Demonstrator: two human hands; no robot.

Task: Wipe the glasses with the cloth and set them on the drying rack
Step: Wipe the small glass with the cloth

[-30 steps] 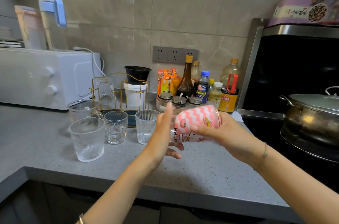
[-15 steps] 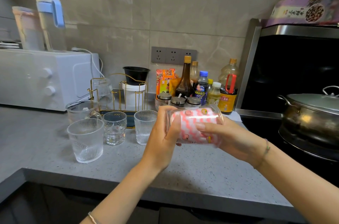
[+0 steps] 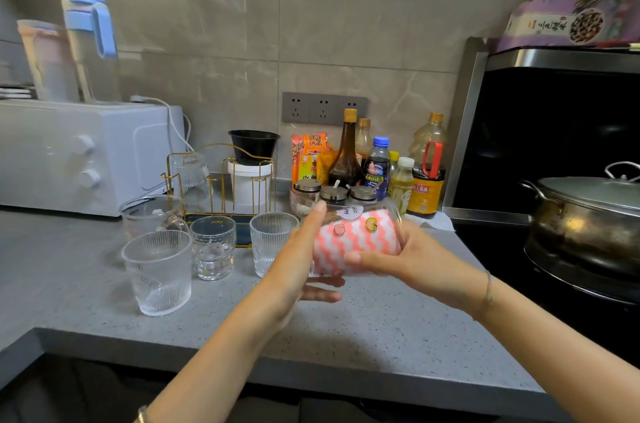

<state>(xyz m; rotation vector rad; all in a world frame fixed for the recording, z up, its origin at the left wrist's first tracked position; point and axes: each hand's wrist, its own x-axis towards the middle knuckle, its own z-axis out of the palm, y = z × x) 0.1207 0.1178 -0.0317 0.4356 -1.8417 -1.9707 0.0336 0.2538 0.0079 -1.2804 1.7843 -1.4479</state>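
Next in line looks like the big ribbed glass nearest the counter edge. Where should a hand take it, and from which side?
Wrap the ribbed glass around its wall at mid-height, coming from the front-left: it stands upright, mouth up, with those sides free, while the small glass sits close on its right.

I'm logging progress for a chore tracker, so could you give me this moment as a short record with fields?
held glass: on its side above the counter, between both hands
cloth: pink-and-white, stuffed inside the held glass
left hand: grips the glass's base end
right hand: grips its other end
drying rack: gold wire, one upturned glass on it
waiting glasses: four upright on the counter, in front of the rack
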